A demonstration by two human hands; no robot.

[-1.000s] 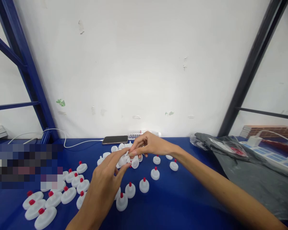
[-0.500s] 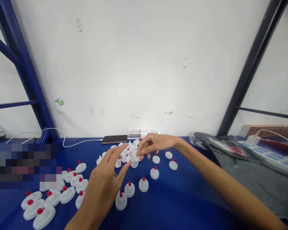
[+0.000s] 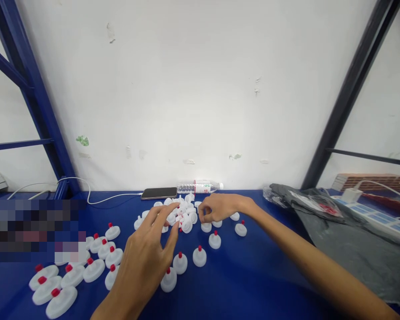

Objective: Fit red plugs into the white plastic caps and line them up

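My right hand (image 3: 222, 208) has thumb and fingertips pinched over the top of a round white plastic cap (image 3: 206, 227), which sits at the right side of the pile. Its tip is hidden by the fingers. To the left, my left hand (image 3: 147, 249) hovers in front of the pile with thumb and fingers apart, holding nothing. Loose white caps (image 3: 187, 225) lie heaped between the hands in mixed directions. Several red-tipped white caps (image 3: 199, 258) stand upright nearer to me, and another group of red-tipped caps (image 3: 94, 271) stands at the left.
A phone (image 3: 159, 193) on a white cable lies behind the pile, beside a clear plastic bottle (image 3: 200, 186) on its side. Grey plastic bags (image 3: 346, 249) and a white power strip (image 3: 380, 215) lie at the right. Blue frame posts (image 3: 36, 102) rise at the left.
My right hand has moved from the pile to the right and slightly down, to a cap on the table there. My left hand has barely moved and stays open.
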